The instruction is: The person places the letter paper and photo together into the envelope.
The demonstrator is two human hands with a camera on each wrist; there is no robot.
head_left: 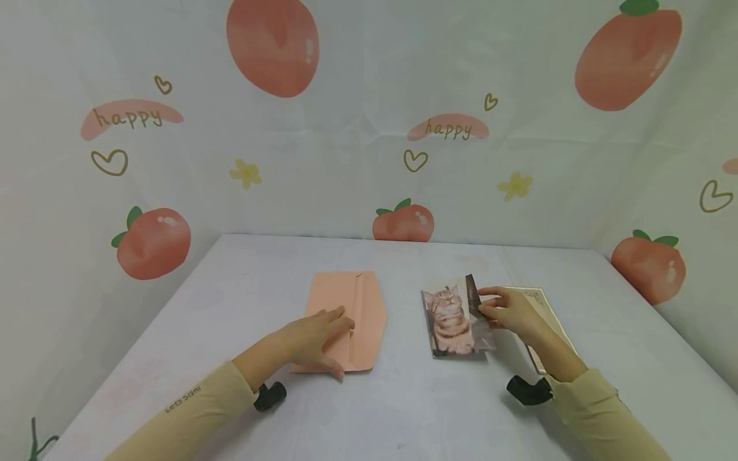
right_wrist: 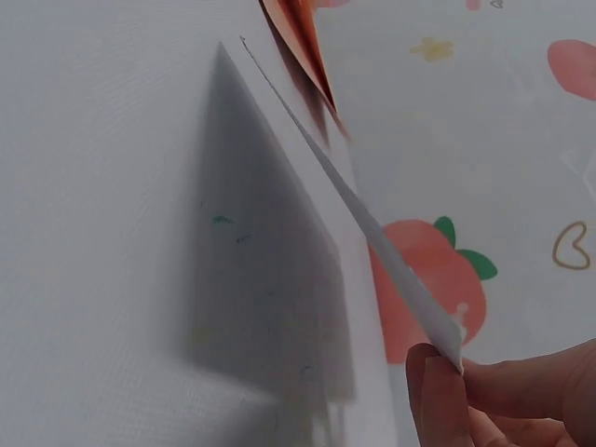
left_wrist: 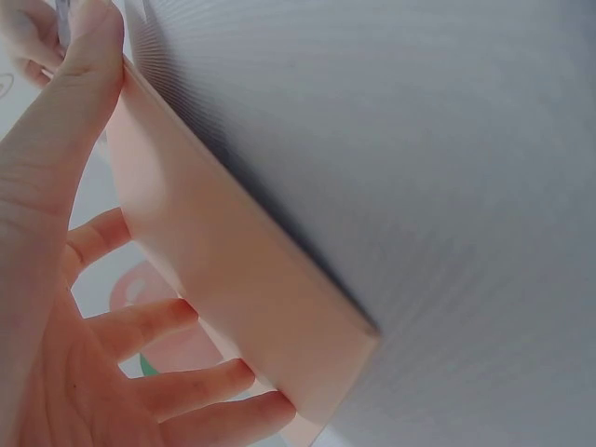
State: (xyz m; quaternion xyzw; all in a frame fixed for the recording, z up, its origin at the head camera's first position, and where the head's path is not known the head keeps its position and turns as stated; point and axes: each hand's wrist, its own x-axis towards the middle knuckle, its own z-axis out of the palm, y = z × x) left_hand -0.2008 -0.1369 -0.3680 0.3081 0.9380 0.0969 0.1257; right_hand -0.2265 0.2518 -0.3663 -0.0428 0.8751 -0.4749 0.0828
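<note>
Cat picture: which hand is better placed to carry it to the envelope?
Right, I'd say: the right hand already pinches the cat picture by its right side. The left hand rests on the peach envelope, so it could steady that.

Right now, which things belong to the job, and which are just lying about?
Probably the job:
Peach paper envelope, under the left hand
Thin rectangular cat-picture card, pinched by the right hand

Probably just around:
Flat, pale, gold-edged rectangle, right of the card
White backdrop printed with red fruit
</note>
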